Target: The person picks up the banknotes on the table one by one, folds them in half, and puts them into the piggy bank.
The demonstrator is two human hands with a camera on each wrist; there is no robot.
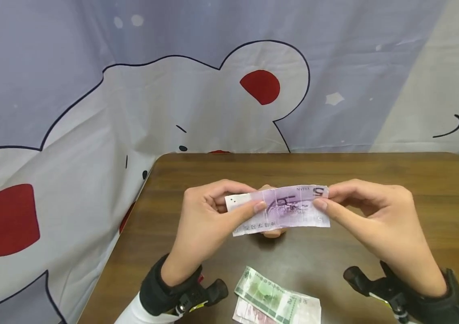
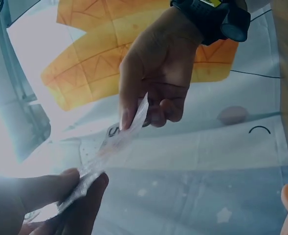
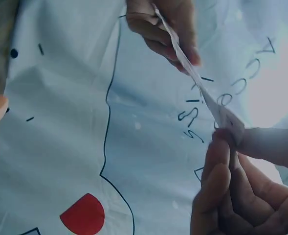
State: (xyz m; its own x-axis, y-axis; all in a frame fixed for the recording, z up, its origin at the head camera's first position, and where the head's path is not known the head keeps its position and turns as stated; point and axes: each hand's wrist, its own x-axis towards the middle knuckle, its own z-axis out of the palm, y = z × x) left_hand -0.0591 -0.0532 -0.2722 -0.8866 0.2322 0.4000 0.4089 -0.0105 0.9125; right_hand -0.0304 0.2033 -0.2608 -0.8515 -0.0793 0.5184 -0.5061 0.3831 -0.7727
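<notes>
Head view: purple note (image 1: pixel 283 207) held above tabletop (image 1: pixel 221 168), creased across. Should handle light, limp, easy to tear (thin paper, by look of it from here); best taken near short ends, flat between thumb and fingers. Left hand (image 1: pixel 211 213): grip closed to pinch near left end. Right hand (image 1: pixel 379 220): same at right end. Behind note, orange object (image 1: pixel 273 233), mostly hidden; nearer, green note (image 1: pixel 267 290) overlapping paler paper (image 1: pixel 311 310).

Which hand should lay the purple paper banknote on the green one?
The left hand, probably: it's nearer the green paper banknote and grips the purple banknote farther in than the right hand.
</notes>
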